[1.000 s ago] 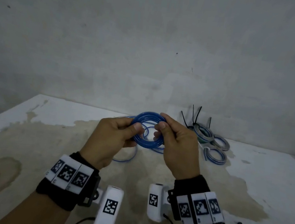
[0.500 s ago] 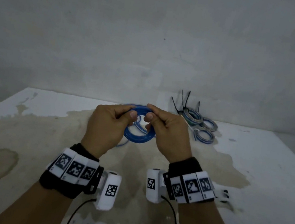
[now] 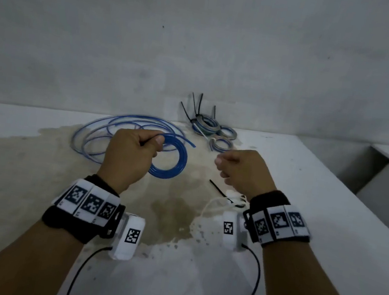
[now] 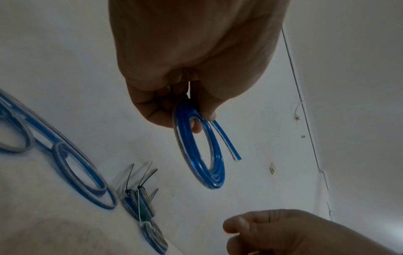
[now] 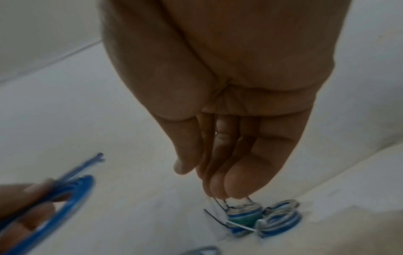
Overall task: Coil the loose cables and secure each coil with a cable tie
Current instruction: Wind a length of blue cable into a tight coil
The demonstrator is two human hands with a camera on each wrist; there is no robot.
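No readable text, only coded wristband squares (image 3: 91,204)

blue coil (image 4: 199,155): glossy plastic | table (image 3: 304,212): matt, stained

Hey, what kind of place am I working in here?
Probably a bare utility or workshop room: a stained white counter against a plain grey wall, with loose blue cable and tied coils on it.
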